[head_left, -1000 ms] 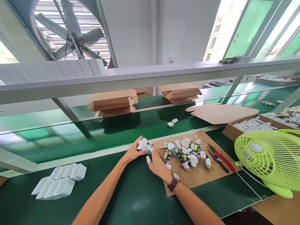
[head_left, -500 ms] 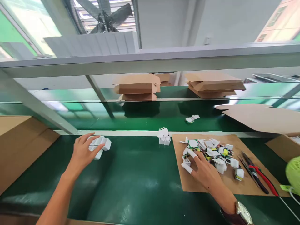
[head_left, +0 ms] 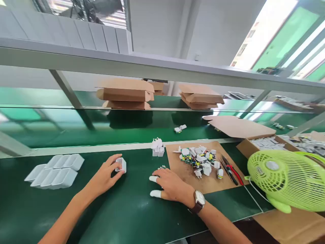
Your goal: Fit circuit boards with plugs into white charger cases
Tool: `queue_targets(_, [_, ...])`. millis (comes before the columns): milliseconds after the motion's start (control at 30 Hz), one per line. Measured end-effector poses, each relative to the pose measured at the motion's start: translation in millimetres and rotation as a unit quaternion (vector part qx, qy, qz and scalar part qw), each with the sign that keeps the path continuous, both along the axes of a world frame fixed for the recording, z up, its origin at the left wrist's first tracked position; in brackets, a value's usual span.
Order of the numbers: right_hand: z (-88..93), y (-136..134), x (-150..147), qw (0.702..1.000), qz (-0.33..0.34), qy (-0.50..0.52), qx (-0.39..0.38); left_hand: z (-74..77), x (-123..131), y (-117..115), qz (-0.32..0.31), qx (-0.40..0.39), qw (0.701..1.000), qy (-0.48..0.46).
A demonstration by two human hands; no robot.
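1. Right now, in the head view, the left hand [head_left: 105, 176] grips a small white shell [head_left: 121, 165] that sits on the green counter [head_left: 132, 217]. Its fingers are closed around the shell's near side.
2. Next, the right hand [head_left: 172, 186] lies flat on the counter with fingers spread. Two fingertips wear white caps [head_left: 155, 193]. A tiny circuit part [head_left: 161, 167] peeks out just past its fingers. I cannot tell if the hand pinches the part or only touches it.
3. I think the shell is light, hard and smooth, so it could slip. Holding it by two flat sides looks best. The part looks small and easy to break, so its edges seem the safest place to hold.
4. More shells [head_left: 54, 171] lie in rows far to the left. Finished plugs [head_left: 157, 148] stand near the counter's back edge.
5. A pile of parts [head_left: 200, 161] sits on a brown board [head_left: 190, 179], beside pliers [head_left: 231, 169].
6. A green fan [head_left: 281, 178] stands at the right. Flat boxes [head_left: 125, 95] lie across the belt.
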State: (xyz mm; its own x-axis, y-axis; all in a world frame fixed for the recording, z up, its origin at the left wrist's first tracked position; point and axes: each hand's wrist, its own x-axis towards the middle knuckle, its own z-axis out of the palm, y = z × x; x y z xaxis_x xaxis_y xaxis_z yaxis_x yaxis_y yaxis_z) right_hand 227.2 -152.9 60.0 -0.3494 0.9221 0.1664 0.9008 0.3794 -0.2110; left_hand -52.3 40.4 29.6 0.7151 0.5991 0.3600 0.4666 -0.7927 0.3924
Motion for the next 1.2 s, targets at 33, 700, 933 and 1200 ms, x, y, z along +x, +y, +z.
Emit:
queue_targets(33, [4.6, 4.5, 7.0, 1.000, -0.013, 0.019, 0.007, -2.3, 12.5, -5.3, -0.034, -0.026, 0.999, -0.009])
queue_targets(700, [37.7, 171.6, 124.8, 0.943, -0.297, -0.097, -0.112, -35.8, 50.3, -29.0, -0.038, -0.269, 0.961, -0.047])
queue_targets(933, [47.0, 55.8, 115.8, 0.975, -0.182, -0.064, -0.112, -35.7, 51.7, -32.0, -0.041, -0.248, 0.967, -0.047])
queue_targets(1200, [29.8, -55.4, 92.6, 0.994, -0.104, -0.025, 0.031, -30.3, 56.6, -33.8, -0.015, -0.227, 0.973, -0.025])
